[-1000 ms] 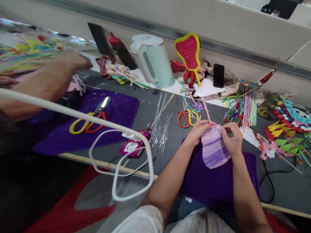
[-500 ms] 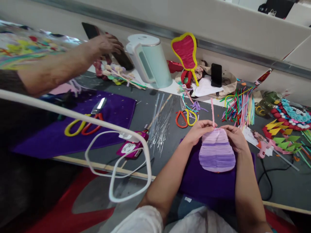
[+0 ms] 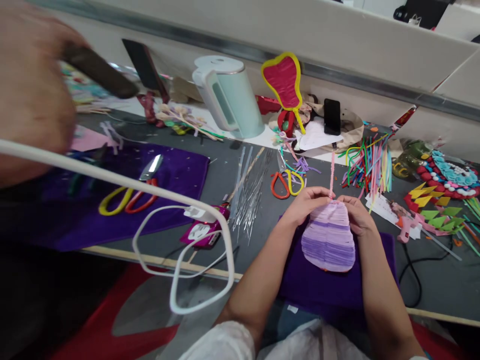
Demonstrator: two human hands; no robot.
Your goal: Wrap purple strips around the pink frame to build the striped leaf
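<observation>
Both my hands hold a pear-shaped pad (image 3: 329,239) wound from pipe cleaners, pale lilac at the top and deeper purple lower down. My left hand (image 3: 305,202) grips its upper left edge. My right hand (image 3: 355,216) grips its upper right edge. A pink pipe cleaner (image 3: 332,170) sticks up from between my fingers at the top of the pad. The pad hangs over a purple cloth (image 3: 330,287) at the table's near edge.
Another person's blurred hand (image 3: 28,85) holds a dark bottle (image 3: 98,70) at far left. On the grey table lie scissors (image 3: 285,181), thin wires (image 3: 250,192), coloured pipe cleaners (image 3: 369,165), a kettle (image 3: 227,95), a red fan shape (image 3: 285,82), phones, a glue gun (image 3: 407,230) and a white cable (image 3: 180,235).
I have lowered the pad slightly and shifted my fingers at its top. The other person's hand has drawn back from the far wall to the left, carrying the dark bottle.
</observation>
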